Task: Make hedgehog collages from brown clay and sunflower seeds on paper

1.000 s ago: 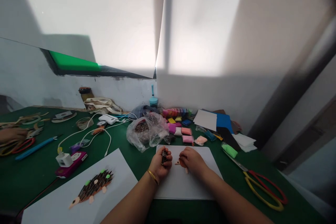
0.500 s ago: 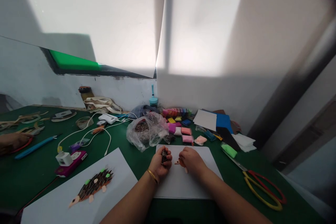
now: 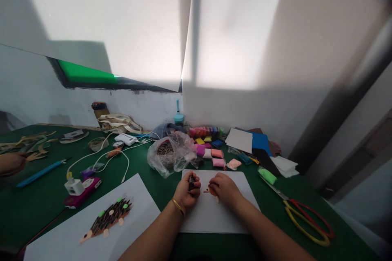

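Note:
Dark seed-like pieces (image 3: 191, 183) lie in the curled fingers of my left hand (image 3: 186, 190), over the left edge of a white sheet (image 3: 211, 220). On that sheet is a small orange and peach clay animal (image 3: 211, 190) with a pointed snout facing left. My right hand (image 3: 225, 187) covers its right part, fingertips pinched together at the orange body; whatever is between them is too small to make out. A finished-looking hedgehog picture (image 3: 110, 218) with dark spines and green dots lies on another sheet at the left.
Behind the sheet are a plastic bag of dark pieces (image 3: 167, 151) and several clay packets (image 3: 218, 162). Scissors (image 3: 306, 220) lie at the right beside green clay (image 3: 267, 175). A purple power strip (image 3: 83, 193) with cables is at the left. Another person's hand (image 3: 12, 164) shows at the far left.
My right fingers have shifted slightly at the clay animal; my left hand is nearly unchanged. At the far left, the other person's hand has moved left and up.

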`<state>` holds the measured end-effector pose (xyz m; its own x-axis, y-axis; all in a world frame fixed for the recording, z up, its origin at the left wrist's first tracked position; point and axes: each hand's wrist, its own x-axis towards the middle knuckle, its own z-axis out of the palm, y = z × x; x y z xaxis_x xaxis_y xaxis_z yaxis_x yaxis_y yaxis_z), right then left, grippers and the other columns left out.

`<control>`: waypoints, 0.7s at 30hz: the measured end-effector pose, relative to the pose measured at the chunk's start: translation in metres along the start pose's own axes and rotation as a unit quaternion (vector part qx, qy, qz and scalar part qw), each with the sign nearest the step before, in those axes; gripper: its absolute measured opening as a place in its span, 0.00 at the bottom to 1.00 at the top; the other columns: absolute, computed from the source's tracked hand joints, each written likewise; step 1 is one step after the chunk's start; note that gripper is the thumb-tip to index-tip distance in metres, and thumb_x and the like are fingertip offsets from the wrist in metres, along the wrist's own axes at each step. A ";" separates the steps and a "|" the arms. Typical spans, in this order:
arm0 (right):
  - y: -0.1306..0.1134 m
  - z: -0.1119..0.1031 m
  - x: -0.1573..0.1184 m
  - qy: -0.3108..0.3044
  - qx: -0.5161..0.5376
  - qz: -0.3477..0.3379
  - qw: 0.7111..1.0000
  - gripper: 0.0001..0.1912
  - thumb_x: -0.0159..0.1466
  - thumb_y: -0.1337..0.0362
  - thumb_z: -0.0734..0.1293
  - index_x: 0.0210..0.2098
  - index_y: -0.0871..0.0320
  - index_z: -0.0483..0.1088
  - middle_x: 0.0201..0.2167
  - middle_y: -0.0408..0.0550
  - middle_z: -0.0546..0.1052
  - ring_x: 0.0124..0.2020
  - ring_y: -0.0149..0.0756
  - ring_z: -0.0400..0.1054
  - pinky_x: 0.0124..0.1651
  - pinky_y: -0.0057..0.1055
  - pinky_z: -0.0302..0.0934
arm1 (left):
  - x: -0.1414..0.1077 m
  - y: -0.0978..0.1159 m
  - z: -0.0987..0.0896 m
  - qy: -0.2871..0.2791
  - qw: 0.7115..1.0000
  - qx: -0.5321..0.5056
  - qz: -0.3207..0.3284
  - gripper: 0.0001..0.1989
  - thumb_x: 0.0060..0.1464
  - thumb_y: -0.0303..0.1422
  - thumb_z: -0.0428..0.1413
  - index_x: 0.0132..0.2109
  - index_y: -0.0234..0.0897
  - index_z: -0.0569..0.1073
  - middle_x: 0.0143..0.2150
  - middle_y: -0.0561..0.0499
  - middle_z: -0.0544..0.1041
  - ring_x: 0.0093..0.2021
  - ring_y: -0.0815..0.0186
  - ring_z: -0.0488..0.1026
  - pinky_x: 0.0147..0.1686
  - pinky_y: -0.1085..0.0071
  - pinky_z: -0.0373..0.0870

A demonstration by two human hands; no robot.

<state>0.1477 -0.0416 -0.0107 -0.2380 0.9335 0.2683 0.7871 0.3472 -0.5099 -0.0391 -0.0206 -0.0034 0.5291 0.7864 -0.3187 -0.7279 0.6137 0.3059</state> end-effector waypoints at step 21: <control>0.041 -0.015 -0.006 0.147 0.159 0.144 0.966 0.13 0.60 0.60 0.59 0.36 0.55 0.73 0.38 0.49 0.75 0.42 0.42 0.67 0.44 0.35 0.61 | -0.002 0.003 0.003 0.015 0.997 -0.076 -0.010 0.08 0.54 0.32 0.52 0.28 0.34 0.66 0.24 0.54 0.67 0.20 0.75 0.66 0.13 0.84 0.60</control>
<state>0.1903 -0.0342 -0.0206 0.1738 0.9458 0.2744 0.5706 0.1304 -0.8108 -0.0410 -0.0205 0.0009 0.5327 0.7701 -0.3509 -0.7764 0.6097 0.1596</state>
